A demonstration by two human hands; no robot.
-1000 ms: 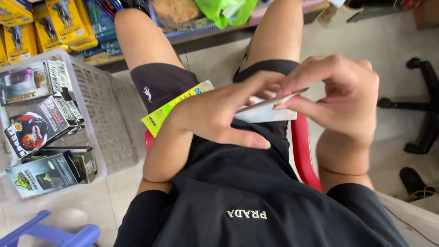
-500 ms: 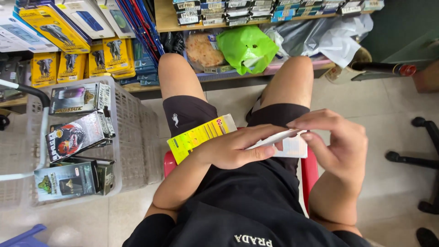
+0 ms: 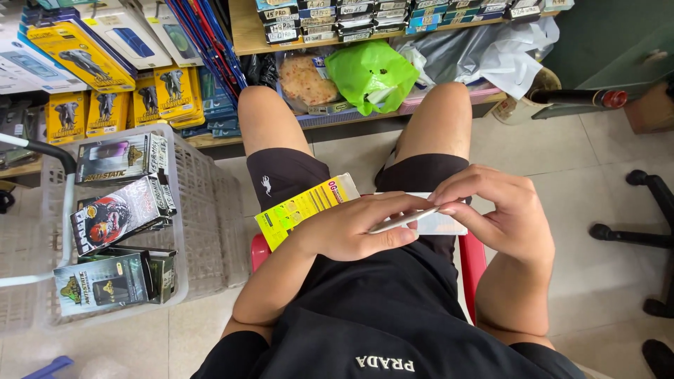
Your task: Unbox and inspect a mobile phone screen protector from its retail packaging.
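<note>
From the head camera, the left hand and the right hand were closed together on a flat white packet over the lap, fingers pinching its near edge. A yellow-green card lay under the left wrist, jutting across the left thigh. A white plastic basket holding boxed packs stood just beside the left knee, crowding that side. A shelf with a green bag closed off the front beyond the knees. Bare tiled floor lay to the right, as far as a black chair base at the edge.
</note>
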